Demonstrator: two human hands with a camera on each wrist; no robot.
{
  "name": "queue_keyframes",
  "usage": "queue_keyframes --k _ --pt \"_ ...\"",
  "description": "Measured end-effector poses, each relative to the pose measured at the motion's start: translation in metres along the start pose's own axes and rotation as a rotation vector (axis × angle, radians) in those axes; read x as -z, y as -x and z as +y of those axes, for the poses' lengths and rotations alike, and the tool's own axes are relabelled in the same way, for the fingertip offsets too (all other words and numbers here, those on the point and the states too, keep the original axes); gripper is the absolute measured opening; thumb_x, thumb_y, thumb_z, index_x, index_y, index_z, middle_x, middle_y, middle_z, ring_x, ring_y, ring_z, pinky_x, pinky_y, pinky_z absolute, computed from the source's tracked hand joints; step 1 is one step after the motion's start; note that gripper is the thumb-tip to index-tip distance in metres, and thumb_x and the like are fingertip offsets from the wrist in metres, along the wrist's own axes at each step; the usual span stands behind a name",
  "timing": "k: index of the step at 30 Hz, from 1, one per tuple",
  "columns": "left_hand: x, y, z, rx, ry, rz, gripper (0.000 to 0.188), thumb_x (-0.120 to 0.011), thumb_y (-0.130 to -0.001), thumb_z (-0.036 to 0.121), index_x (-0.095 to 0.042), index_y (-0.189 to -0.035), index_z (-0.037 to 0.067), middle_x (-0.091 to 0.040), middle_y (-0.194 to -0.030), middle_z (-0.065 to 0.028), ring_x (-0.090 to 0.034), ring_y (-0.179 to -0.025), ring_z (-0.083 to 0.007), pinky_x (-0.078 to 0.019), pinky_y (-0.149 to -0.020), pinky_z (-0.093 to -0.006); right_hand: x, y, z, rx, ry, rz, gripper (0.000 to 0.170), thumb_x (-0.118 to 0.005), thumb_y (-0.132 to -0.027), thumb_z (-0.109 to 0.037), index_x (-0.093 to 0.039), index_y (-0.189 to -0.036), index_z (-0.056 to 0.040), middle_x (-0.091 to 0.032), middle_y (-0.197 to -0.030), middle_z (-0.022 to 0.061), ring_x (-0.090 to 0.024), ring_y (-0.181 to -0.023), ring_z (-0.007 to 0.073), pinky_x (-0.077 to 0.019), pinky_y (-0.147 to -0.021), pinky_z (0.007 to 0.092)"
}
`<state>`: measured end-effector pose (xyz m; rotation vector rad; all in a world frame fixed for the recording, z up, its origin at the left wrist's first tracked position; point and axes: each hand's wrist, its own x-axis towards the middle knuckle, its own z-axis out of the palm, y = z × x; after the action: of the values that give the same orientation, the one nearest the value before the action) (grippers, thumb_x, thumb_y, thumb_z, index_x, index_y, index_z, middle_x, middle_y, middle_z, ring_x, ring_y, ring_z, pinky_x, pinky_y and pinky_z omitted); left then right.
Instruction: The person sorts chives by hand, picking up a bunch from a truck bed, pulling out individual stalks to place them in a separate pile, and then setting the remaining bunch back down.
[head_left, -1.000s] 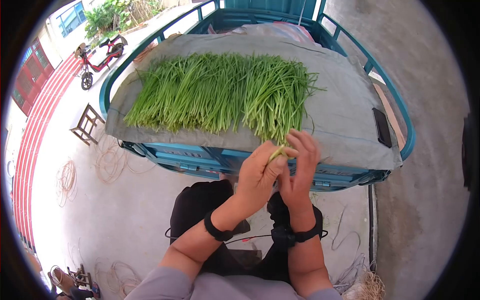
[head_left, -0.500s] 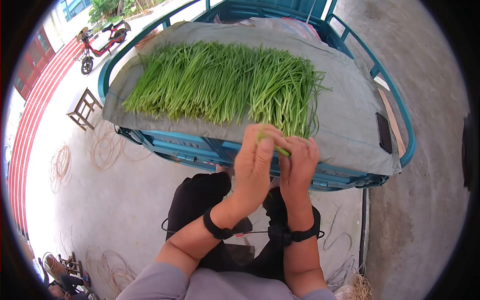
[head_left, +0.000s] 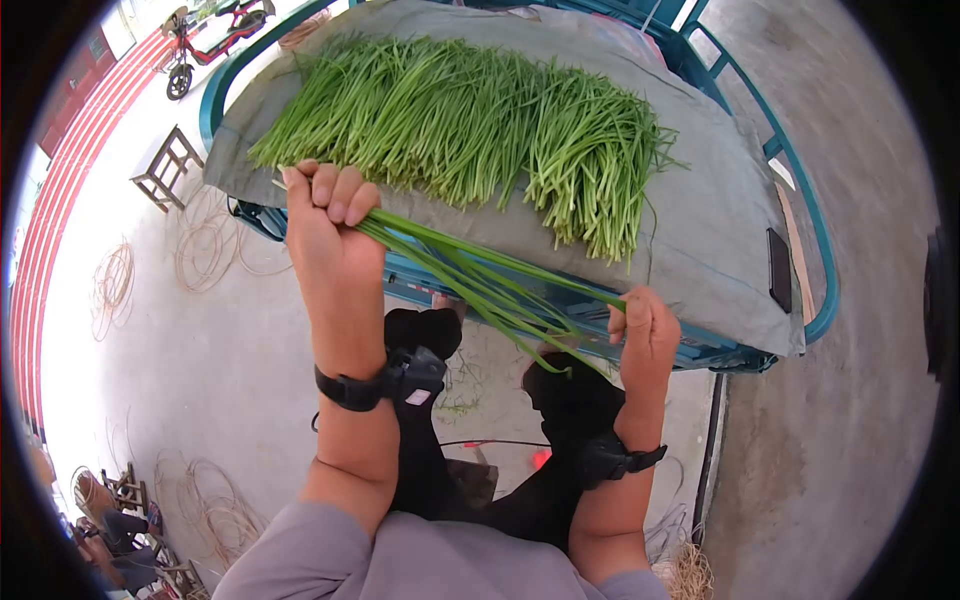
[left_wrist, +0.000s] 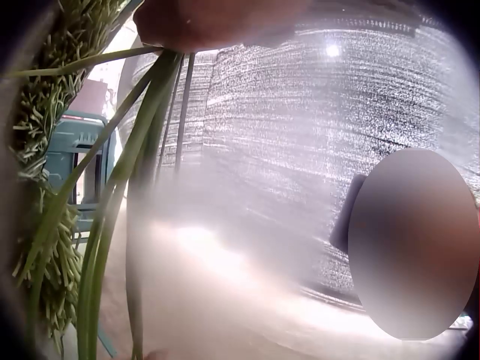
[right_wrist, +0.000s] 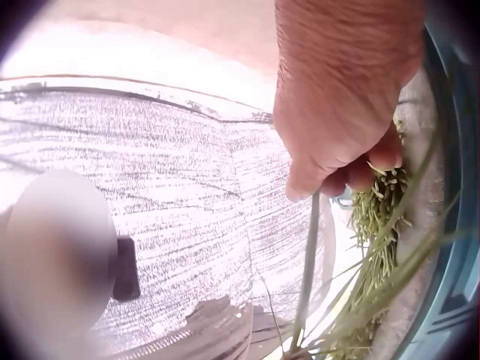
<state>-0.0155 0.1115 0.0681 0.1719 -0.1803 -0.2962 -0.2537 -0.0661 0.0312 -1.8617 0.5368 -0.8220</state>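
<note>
A thin bundle of long green chives (head_left: 470, 262) stretches between the two hands, with loose ends drooping near the right hand. At the left, my left hand (head_left: 335, 215) grips the stem end in curled fingers, close to the front edge of the heap. My right hand (head_left: 647, 332) pinches strands from the other end between thumb and fingers. A wide heap of cut chives (head_left: 450, 115) lies on the grey cloth beyond the hands. In the left wrist view, chive leaves (left_wrist: 112, 187) run down from the hand; a strand (right_wrist: 309, 262) leaves the right fingertips.
Grey cloth (head_left: 700, 230) covers the bed of a blue cart with side rails (head_left: 765, 110). A phone (head_left: 778, 270) lies on it at the right. A wooden stool (head_left: 168, 168) and coils of cord (head_left: 113, 285) are on the floor at left.
The hands were close together before the heap's right part. My left hand has swung far left and my right hand slightly right, drawing the chives out between them. The head view has tilted down.
</note>
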Motion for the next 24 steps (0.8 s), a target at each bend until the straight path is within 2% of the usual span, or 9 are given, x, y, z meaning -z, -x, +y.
queue_keyframes --k 3,9,12,18,21,24 --pt "0.016 -0.011 0.008 0.046 0.109 0.022 0.028 -0.034 -0.101 0.026 -0.045 -0.084 0.006 -0.032 -0.061 0.0021 -0.030 -0.049 -0.0087 -0.0283 -0.042 -0.0231 0.007 -0.002 0.010 -0.019 -0.054 0.027 0.035 -0.046 -0.097 -0.025 -0.051 -0.072 -0.0012 -0.051 -0.061 0.0028 -0.044 -0.053 0.0068 -0.0393 -0.052 0.0228" --pt "0.031 -0.024 0.026 0.085 0.254 0.061 0.031 -0.033 -0.101 0.028 -0.044 -0.083 0.005 -0.032 -0.057 0.0022 -0.030 -0.046 -0.0094 -0.0279 -0.041 -0.0237 0.023 -0.007 0.024 0.023 -0.295 0.179 0.038 -0.045 -0.098 -0.028 -0.047 -0.070 -0.0041 -0.039 -0.058 0.0002 -0.040 -0.052 0.0088 -0.0438 -0.060 0.0265" --pt "0.034 -0.025 0.026 0.116 0.284 0.097 0.030 -0.033 -0.101 0.027 -0.044 -0.083 0.004 -0.031 -0.056 0.0022 -0.030 -0.046 -0.0092 -0.0276 -0.040 -0.0240 0.023 -0.007 0.019 -0.029 -0.345 0.236 0.039 -0.045 -0.098 -0.031 -0.044 -0.069 -0.0063 -0.035 -0.059 -0.0006 -0.037 -0.051 0.0093 -0.0448 -0.062 0.0285" --pt "0.043 -0.030 0.031 0.187 0.365 0.115 0.035 -0.030 -0.101 0.031 -0.044 -0.082 0.006 -0.033 -0.056 0.0023 -0.031 -0.046 -0.0095 -0.0279 -0.040 -0.0246 0.025 -0.010 0.012 -0.036 -0.553 0.357 0.040 -0.046 -0.098 -0.034 -0.037 -0.067 -0.0101 -0.035 -0.060 -0.0010 -0.034 -0.051 0.0096 -0.0437 -0.062 0.0300" --pt "0.046 -0.033 0.034 0.218 0.442 0.114 0.035 -0.028 -0.101 0.031 -0.043 -0.081 0.006 -0.032 -0.056 0.0020 -0.031 -0.046 -0.0097 -0.0276 -0.040 -0.0250 0.036 -0.013 0.017 -0.181 -0.689 0.546 0.038 -0.042 -0.099 -0.035 -0.036 -0.069 -0.0125 -0.034 -0.062 -0.0014 -0.032 -0.051 0.0099 -0.0413 -0.062 0.0291" --pt "0.046 -0.033 0.037 0.234 0.476 0.143 0.034 -0.029 -0.101 0.028 -0.041 -0.077 0.007 -0.031 -0.055 0.0019 -0.031 -0.045 -0.0097 -0.0272 -0.039 -0.0253 0.044 -0.012 0.023 -0.109 -0.677 0.580 0.038 -0.042 -0.099 -0.036 -0.036 -0.070 -0.0129 -0.035 -0.063 -0.0014 -0.033 -0.051 0.0101 -0.0413 -0.062 0.0297"
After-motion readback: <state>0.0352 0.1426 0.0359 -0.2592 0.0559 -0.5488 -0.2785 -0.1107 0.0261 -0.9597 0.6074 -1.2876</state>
